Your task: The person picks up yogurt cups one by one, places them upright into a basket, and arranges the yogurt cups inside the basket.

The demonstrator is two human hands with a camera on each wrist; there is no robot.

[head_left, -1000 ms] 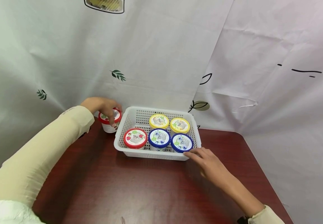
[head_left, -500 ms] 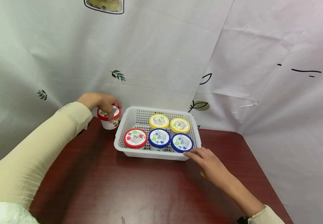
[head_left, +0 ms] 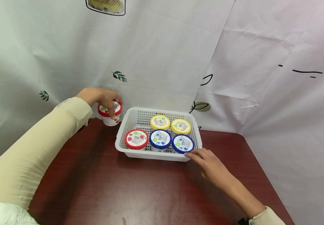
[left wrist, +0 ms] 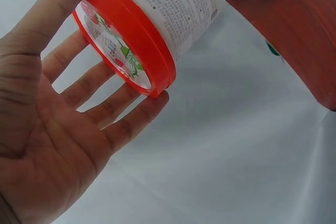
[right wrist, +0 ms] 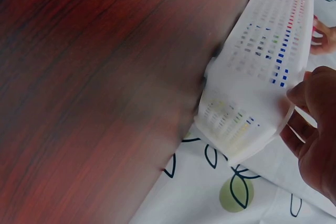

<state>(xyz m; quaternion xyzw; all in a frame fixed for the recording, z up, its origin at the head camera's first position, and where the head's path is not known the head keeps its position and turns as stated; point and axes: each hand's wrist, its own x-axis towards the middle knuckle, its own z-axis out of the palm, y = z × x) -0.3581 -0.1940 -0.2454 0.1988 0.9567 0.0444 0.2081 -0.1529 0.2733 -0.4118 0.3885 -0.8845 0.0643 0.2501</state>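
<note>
At the left of the basket my left hand (head_left: 103,97) grips a white tub with a red lid (head_left: 109,114), fingers and thumb spread around the lid's rim. In the left wrist view the tub (left wrist: 173,9) has red fruit on its lid and printed text on its side. My right hand (head_left: 209,164) pinches the near right corner of a white perforated basket (head_left: 153,157). Inside the basket stand another red-lidded tub (head_left: 136,139), two blue-lidded tubs (head_left: 160,139) along the front, and two yellow-lidded tubs (head_left: 160,122) behind them.
The basket stands on a dark red-brown wooden table (head_left: 150,190), near its back edge. A pale curtain (head_left: 162,62) with leaf prints hangs right behind the table.
My left hand has raised the red-lidded tub, moving it up and slightly back beside the basket. The right hand and the basket have stayed in place.
</note>
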